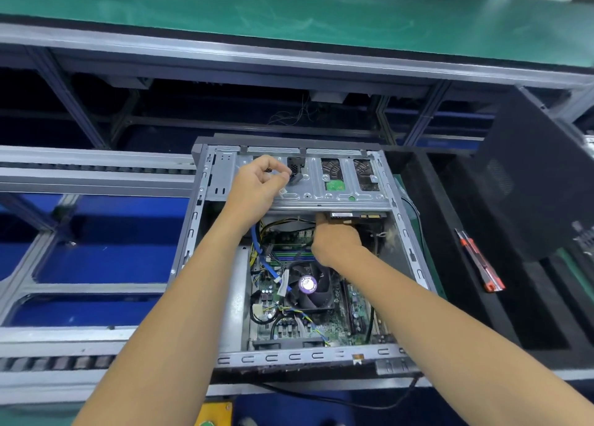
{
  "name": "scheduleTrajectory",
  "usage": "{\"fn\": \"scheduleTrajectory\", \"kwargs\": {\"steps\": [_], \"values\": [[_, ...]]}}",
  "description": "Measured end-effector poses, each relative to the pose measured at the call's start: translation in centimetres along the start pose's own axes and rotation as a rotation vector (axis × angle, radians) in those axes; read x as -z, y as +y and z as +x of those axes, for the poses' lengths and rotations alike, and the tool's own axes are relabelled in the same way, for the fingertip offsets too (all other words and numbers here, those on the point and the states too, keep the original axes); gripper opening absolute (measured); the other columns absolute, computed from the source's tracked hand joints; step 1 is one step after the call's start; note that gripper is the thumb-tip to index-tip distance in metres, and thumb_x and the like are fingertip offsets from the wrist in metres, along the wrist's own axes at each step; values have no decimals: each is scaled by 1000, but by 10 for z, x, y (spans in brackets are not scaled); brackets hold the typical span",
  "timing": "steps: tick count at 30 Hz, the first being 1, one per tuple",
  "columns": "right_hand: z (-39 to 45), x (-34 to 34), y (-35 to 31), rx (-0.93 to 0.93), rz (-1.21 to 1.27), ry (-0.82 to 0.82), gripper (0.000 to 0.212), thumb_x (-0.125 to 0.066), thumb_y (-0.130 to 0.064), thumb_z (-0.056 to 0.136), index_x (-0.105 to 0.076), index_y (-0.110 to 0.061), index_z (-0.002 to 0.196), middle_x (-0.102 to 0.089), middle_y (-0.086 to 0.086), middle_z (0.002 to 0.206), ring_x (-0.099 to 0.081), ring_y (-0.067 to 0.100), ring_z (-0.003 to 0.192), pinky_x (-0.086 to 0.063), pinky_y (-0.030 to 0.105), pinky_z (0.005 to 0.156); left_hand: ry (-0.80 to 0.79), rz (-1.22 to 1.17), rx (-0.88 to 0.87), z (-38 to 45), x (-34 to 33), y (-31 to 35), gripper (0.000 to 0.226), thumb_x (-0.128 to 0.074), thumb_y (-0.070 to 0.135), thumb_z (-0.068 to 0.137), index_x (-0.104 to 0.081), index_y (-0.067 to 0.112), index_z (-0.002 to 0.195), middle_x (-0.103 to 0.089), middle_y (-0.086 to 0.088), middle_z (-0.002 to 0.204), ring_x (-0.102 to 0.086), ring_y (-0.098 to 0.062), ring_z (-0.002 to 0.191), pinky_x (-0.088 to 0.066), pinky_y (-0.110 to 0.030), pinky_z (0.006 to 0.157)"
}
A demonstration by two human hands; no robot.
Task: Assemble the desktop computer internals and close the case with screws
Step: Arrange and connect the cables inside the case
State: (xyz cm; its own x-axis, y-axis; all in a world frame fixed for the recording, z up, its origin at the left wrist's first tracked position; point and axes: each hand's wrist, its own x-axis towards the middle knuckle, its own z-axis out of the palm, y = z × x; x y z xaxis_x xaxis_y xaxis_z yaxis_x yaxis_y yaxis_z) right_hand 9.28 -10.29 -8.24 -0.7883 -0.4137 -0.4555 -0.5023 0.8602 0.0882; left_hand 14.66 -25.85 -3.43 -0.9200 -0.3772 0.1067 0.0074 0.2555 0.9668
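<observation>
Roughly mid-build, going by what shows. Case (205, 233) open on its side, board (334, 316) and CPU fan (308, 286) already seated inside, blue cable (266, 261) and other wiring running loose above the fan. Drive cage (321, 188) sitting across the far end of the case. Left hand (257, 184) over the cage's left part, fingers curled, pinching something small and dark; can't tell if plug or screw. Right hand (336, 241) just under the cage, gripping a drive (353, 216) by its near edge, half tucked beneath. Still left, probably: drive cabling, tidying wires, panel on, screws in. Side panel (533, 181) leaning right of the case, screwdriver (479, 261) lying between the two. Loose cables crowding the space below the cage, likely to snag.
</observation>
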Motion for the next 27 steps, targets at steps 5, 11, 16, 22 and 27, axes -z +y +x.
{"fn": "scheduleTrajectory", "kwargs": {"steps": [5, 11, 16, 22, 27], "values": [[-14, 7, -5, 8, -65, 20, 74, -54, -12, 92, -14, -5, 155, -60, 12, 127, -56, 32, 117, -40, 38, 89, -5, -15, 5, 0, 1, 0, 7, -58, 19, 92, -63, 22, 89, -42, -8, 59, -32, -16, 50, -36, -14, 44], [-70, 4, 6, 238, -345, 50, 47, -56, -15, 94, -41, -2, 137, -39, 16, 135, -45, 30, 118, -38, 35, 84, -6, -12, 1, 0, 0, -1, 8, -58, 20, 92, -64, 24, 88, -40, 8, 48, -29, -6, 40, -35, -15, 43], [-96, 18, 19, 325, -537, -267, 17, -49, -22, 96, -52, -12, 82, -53, 2, 85, -52, 21, 74, -41, 33, 67, 1, 2, 16, 0, 0, -1, 10, -58, 22, 92, -64, 28, 87, -43, 9, 50, -34, -7, 44, -37, -14, 45], [-80, 5, 24, 343, -500, -726, 29, -53, -24, 100, -65, -1, 112, -60, 11, 108, -58, 27, 92, -48, 38, 78, 21, -3, 2, 0, 0, -3, 10, -59, 22, 90, -65, 28, 85, -48, 1, 58, -33, -8, 45, -33, -13, 42], [-75, 4, 28, 407, -439, -639, 32, -58, -27, 100, -65, 1, 112, -62, 8, 103, -57, 23, 90, -48, 31, 75, 14, 3, -8, -1, 1, -4, 6, -60, 23, 89, -65, 26, 87, -53, -7, 68, -39, -15, 57, -36, -14, 46]]}}
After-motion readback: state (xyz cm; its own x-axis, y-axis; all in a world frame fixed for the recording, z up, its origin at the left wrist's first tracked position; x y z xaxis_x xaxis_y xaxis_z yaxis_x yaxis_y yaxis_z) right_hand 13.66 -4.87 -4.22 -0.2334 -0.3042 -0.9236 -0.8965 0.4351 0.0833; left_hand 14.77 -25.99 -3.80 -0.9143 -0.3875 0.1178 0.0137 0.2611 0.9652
